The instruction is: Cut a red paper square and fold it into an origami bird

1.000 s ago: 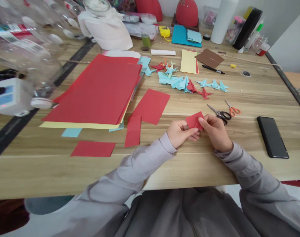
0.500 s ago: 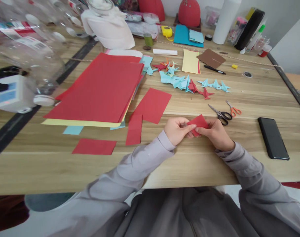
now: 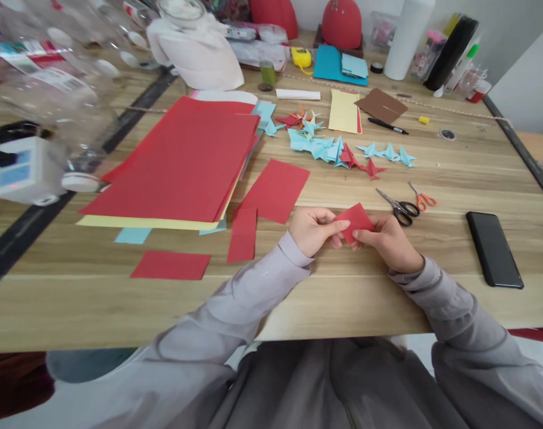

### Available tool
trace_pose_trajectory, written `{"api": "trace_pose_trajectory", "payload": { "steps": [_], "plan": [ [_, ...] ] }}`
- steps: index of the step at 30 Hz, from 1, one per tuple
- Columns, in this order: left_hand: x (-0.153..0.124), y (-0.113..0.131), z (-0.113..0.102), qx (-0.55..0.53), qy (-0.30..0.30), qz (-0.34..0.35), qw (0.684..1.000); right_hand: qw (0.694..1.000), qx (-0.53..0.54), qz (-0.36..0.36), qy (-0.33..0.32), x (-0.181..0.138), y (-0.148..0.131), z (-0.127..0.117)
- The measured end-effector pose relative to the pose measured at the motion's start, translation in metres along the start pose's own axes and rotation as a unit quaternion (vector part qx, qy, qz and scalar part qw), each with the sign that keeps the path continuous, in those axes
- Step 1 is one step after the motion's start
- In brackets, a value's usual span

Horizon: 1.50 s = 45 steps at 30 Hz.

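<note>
A small red paper square (image 3: 355,219) is held just above the wooden table between both hands. My left hand (image 3: 315,231) pinches its left corner between thumb and fingers. On the other side, my right hand (image 3: 390,239) grips the lower right edge, thumb on top and fingers behind. Left of my hands lie a larger red sheet (image 3: 278,189), a narrow red strip (image 3: 242,235) and a red rectangle (image 3: 171,264). Beyond the hands stretches a row of folded paper cranes, light blue ones (image 3: 316,146) and red ones (image 3: 373,170).
A big stack of red paper (image 3: 173,161) covers the left middle. Black scissors (image 3: 403,210), orange scissors (image 3: 424,198) and a phone (image 3: 495,250) lie to the right. Clear plastic bottles (image 3: 52,89) crowd the far left; a yellow tape measure (image 3: 300,58) sits at the back.
The left hand has shifted slightly left, away from the right hand. More of the red paper square shows between them, and it has turned a little.
</note>
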<state>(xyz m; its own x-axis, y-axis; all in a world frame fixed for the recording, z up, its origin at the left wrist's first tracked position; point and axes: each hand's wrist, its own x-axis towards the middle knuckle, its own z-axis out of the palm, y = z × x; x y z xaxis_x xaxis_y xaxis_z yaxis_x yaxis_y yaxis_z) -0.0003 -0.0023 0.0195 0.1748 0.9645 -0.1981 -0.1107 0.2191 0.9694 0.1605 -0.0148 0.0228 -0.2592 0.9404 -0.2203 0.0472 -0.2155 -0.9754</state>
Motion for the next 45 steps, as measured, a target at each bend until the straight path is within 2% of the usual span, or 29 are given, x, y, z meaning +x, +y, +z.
{"api": "trace_pose_trajectory", "payload": {
  "steps": [13,19,21,24,26,31,36,41,45],
  "plan": [
    [0.003,0.002,-0.008,-0.012,0.008,-0.007,1.0,1.0,-0.014,0.0,-0.017,-0.001,0.004,-0.005],
    [0.008,-0.003,-0.012,-0.027,0.002,-0.02,0.999,0.998,0.06,-0.017,-0.02,0.001,0.014,-0.008],
    [0.008,-0.005,-0.012,-0.036,-0.01,-0.029,0.999,0.998,0.054,-0.01,0.015,0.002,0.015,-0.005],
    [0.008,-0.006,-0.012,-0.044,-0.026,-0.036,0.998,0.995,0.041,-0.038,0.082,0.003,0.013,-0.001],
    [0.008,-0.007,-0.011,-0.038,-0.04,-0.039,0.998,0.992,0.065,-0.053,0.098,0.003,0.011,0.001],
    [0.005,-0.01,-0.007,-0.013,-0.083,-0.043,0.996,0.996,0.09,-0.002,0.022,0.005,0.012,0.0],
    [0.004,-0.009,-0.007,0.001,-0.123,-0.053,0.991,0.996,0.085,0.005,0.011,0.004,0.014,-0.004],
    [0.005,-0.009,-0.007,-0.034,-0.066,-0.02,0.997,0.993,0.104,-0.026,0.048,0.006,0.014,-0.008],
    [0.005,-0.011,-0.004,-0.037,-0.083,-0.061,0.994,0.992,0.085,-0.057,0.069,0.006,0.014,-0.006]
  ]
}}
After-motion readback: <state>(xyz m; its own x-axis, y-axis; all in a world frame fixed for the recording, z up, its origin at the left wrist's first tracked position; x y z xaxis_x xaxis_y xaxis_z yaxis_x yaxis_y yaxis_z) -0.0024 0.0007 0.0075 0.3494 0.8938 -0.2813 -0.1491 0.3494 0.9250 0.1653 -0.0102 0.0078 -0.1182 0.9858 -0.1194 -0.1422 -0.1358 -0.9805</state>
